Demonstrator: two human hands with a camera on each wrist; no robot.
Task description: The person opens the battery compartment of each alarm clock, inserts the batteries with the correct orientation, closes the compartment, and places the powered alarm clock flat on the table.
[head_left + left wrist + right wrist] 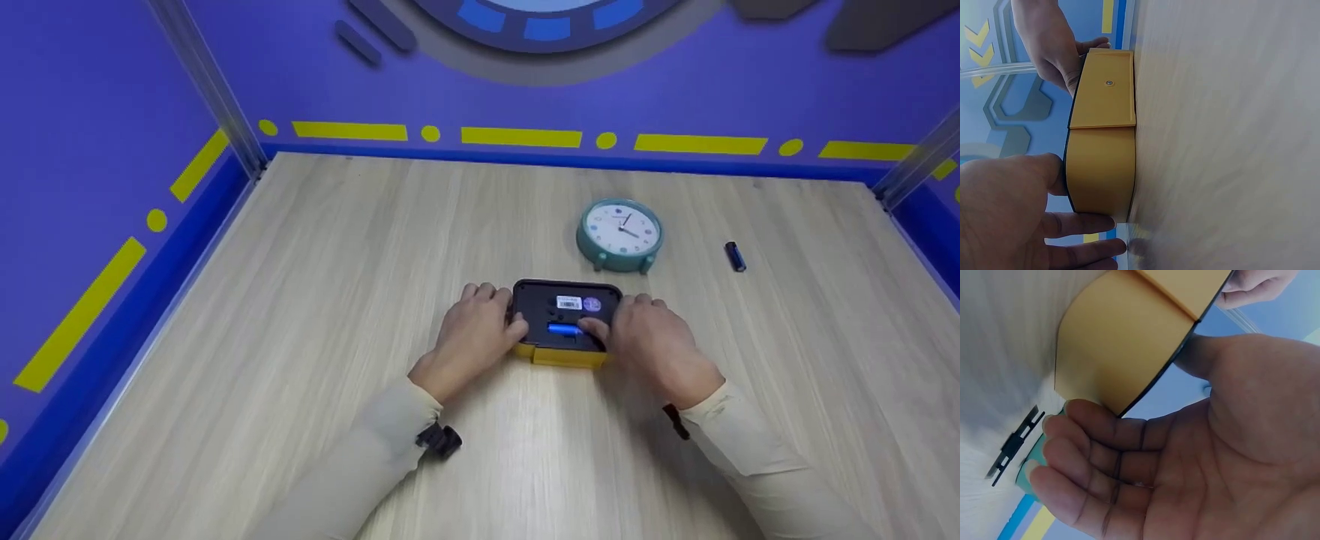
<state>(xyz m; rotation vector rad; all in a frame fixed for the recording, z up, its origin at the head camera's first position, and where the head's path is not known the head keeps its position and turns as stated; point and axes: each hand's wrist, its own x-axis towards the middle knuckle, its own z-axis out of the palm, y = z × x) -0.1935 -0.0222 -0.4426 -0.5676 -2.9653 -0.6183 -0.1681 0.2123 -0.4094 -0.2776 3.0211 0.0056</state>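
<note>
A yellow clock (570, 358) with a black back (536, 300) lies back side up on the table. In its battery slot sits a blue battery (564, 329). My left hand (474, 330) grips the clock's left end, thumb on the rim of the back and fingers along the side. At the other end my right hand (651, 341) holds the clock, its thumb over the back at the battery's right end. The right wrist view shows the fingers (1109, 433) curled along the yellow side. A thin black cover (1013, 445) lies on the table beyond them.
A round teal clock (621, 232) lies face up behind the yellow one. Farther right is a loose dark blue battery (735, 256). Blue panels (510, 105) with yellow marks border the wooden table (360, 247) at the back and sides.
</note>
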